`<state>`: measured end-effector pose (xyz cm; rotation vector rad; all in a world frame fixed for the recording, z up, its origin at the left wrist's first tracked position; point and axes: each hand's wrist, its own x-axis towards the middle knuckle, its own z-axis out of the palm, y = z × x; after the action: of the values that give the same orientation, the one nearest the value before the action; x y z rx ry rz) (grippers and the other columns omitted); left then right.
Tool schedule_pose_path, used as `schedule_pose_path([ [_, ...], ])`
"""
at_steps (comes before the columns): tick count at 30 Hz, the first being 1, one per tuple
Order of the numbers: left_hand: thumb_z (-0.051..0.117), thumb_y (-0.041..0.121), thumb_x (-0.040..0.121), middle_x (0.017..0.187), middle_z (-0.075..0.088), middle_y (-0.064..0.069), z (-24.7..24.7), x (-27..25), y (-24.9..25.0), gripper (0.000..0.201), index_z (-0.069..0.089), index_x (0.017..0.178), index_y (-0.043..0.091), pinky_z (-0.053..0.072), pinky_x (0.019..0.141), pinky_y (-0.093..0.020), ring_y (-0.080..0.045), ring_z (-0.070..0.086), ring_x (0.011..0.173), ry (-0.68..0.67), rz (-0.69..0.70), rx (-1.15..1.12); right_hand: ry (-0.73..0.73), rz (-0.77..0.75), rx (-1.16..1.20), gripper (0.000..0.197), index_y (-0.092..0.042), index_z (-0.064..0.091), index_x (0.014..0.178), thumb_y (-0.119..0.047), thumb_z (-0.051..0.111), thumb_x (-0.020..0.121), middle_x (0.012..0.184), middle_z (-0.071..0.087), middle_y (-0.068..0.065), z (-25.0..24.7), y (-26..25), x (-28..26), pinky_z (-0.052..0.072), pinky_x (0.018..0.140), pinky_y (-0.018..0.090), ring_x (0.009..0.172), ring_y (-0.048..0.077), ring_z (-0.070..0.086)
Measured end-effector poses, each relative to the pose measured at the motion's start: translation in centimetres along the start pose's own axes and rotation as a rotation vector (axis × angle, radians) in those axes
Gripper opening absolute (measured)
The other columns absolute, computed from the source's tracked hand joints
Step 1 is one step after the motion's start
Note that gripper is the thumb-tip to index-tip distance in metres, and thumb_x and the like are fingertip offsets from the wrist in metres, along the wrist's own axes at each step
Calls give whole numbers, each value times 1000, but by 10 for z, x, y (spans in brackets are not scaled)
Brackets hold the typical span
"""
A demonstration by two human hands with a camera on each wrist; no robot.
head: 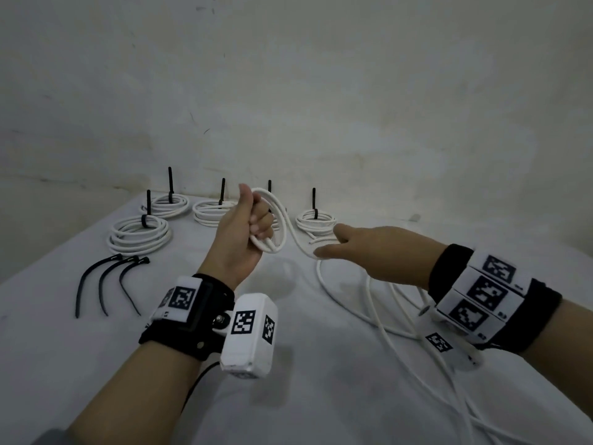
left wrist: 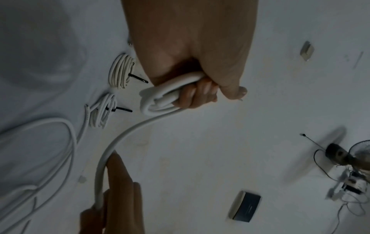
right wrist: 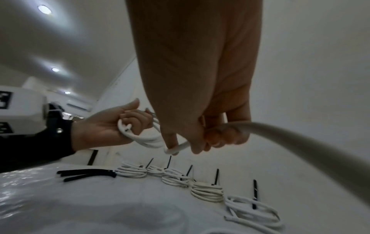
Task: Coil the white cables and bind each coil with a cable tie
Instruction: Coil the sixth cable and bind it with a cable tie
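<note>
My left hand [head: 253, 224] is raised above the table and grips a small coil of white cable [head: 279, 220], fingers curled round its loops and thumb up. In the left wrist view the coil [left wrist: 158, 101] sticks out of the fist [left wrist: 200, 91]. My right hand [head: 337, 248] holds the same cable a short way along, to the right of the coil. In the right wrist view its fingers [right wrist: 220, 136] curl round the cable [right wrist: 280, 134] with the index finger stretched out. The loose cable [head: 378, 303] trails over the table under my right wrist.
Several bound coils [head: 139, 234] with upright black tie tails lie along the back of the white table [head: 288, 396], one of them [head: 316, 221] just behind my right hand. Three loose black cable ties [head: 109, 281] lie at the left. A wall stands close behind.
</note>
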<state>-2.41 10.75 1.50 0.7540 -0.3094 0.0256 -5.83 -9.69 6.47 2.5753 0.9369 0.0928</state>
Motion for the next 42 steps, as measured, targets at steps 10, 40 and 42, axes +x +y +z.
schedule_pose_path([
  [10,40,47,87,67,53,-9,22,-17,-19,49,54,88,1,46,56,-22,-13,55,61,-144,-35,563,566,-362,155,23,-14,66,90,4,66,76,92,65,-1,-29,-33,4,45,50,26,72,18,60],
  [40,78,42,67,40,34,9,4,-11,9,36,56,71,14,22,30,-12,-2,31,25,-258,-243,-97,427,182,575,54,-27,46,138,5,37,95,83,51,1,15,49,-1,36,64,5,62,-2,45],
  [42,78,42,67,41,35,8,3,-10,10,35,58,69,14,20,32,-13,-2,32,26,-245,-211,-181,410,178,598,52,-25,44,138,4,35,96,82,55,-1,19,50,0,36,61,6,61,-6,48],
])
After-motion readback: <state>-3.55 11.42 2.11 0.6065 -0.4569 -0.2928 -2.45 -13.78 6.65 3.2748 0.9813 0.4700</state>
